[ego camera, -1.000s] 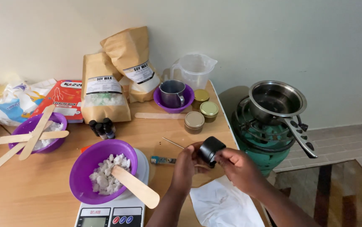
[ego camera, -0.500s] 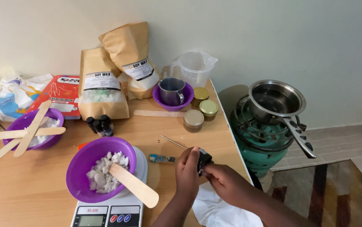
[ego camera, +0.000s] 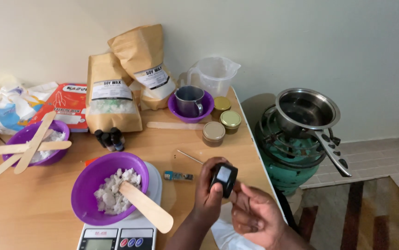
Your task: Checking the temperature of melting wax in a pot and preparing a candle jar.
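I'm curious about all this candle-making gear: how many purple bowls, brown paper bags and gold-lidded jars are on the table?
Purple bowls: 3
Brown paper bags: 2
Gold-lidded jars: 3
Total: 8

Black device (ego camera: 223, 179); purple bowl (ego camera: 94, 180), white chunks (ego camera: 113, 190); teal stove (ego camera: 292, 159).

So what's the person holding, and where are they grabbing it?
A small black container, pinched by its sides in the left hand. The right hand sits open just beside it, holding nothing.

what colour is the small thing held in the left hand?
Black, with a pale glossy face; small black object gripped by the left hand. Head view.
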